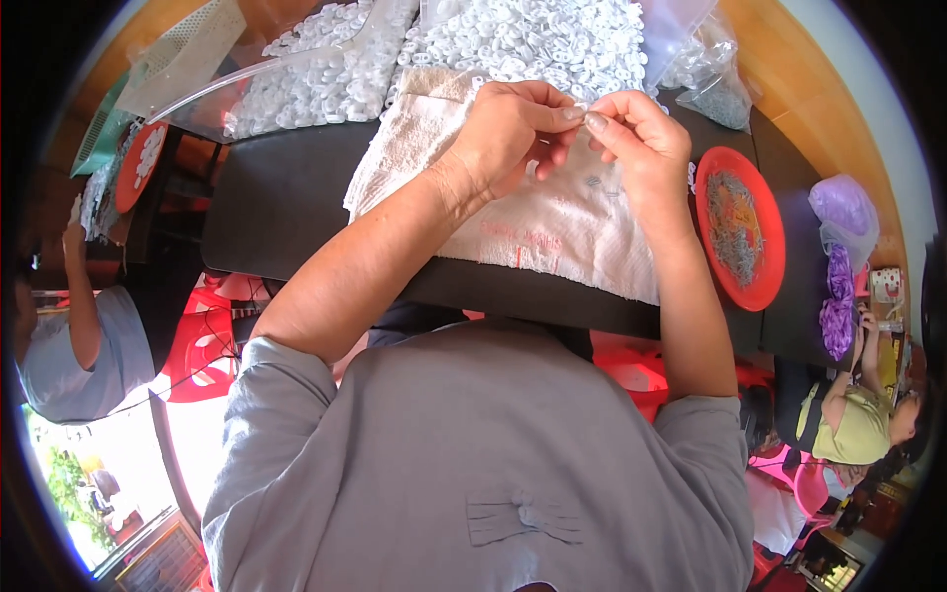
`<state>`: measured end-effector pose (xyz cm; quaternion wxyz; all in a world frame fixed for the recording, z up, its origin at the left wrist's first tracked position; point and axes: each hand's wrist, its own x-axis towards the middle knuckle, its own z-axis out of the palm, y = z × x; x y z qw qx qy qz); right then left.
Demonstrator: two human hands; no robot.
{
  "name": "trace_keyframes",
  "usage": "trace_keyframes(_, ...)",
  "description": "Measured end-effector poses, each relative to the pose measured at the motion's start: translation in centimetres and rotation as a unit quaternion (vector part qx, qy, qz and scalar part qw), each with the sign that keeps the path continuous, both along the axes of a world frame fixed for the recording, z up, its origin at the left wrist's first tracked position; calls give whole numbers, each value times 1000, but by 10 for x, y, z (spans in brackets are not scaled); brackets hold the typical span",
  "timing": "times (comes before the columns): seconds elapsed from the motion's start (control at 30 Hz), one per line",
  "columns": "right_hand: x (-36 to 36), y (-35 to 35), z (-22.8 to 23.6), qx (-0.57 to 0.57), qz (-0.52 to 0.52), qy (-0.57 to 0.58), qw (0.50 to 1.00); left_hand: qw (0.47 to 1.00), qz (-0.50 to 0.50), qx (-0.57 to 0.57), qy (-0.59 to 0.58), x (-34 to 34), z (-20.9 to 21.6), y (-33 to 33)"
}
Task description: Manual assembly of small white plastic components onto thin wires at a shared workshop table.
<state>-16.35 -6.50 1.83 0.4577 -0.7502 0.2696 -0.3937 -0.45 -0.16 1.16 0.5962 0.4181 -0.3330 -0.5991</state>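
Note:
Both hands meet above a pale towel (562, 232) laid on a dark table. My left hand (523, 133) is closed in a pinch, thumb against forefinger. Its fingertips come up against those of my right hand (646, 138), which pinches as well. Whatever sits between the fingertips is too small to make out. Just beyond the hands lies a heap of small white plastic pieces (533, 44) with oval holes. A couple of tiny grey bits (594, 182) rest on the towel near my right wrist. Right of that forearm is a red plate (774, 232) holding thin metal pieces (732, 242).
More white pieces fill a clear plastic container (296, 94) at the far left. A clear bag (718, 94) stands at the back right. Purple bags (838, 286) lie at the table's right end. One person (89, 335) sits at left, another (853, 424) at right.

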Motion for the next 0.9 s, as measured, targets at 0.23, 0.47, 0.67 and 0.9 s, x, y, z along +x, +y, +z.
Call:
trace_keyframes(0.23, -8, -12, 6, 5, -42, 16, 999, 985, 100, -69, -126, -8, -2, 0)
trace_keyframes(0.47, -7, -9, 7, 38, -11, 42, 998, 957, 123, -105, -241, -8, -1, 1)
trace_keyframes(0.67, -5, -8, 6, 32, -3, 49, 998, 959, 93, -73, -256, -8, 0, 2)
trace_keyframes(0.9, -6, -6, 4, 15, -11, 40, 999, 937, 83, -92, -328, -3, 1, -2)
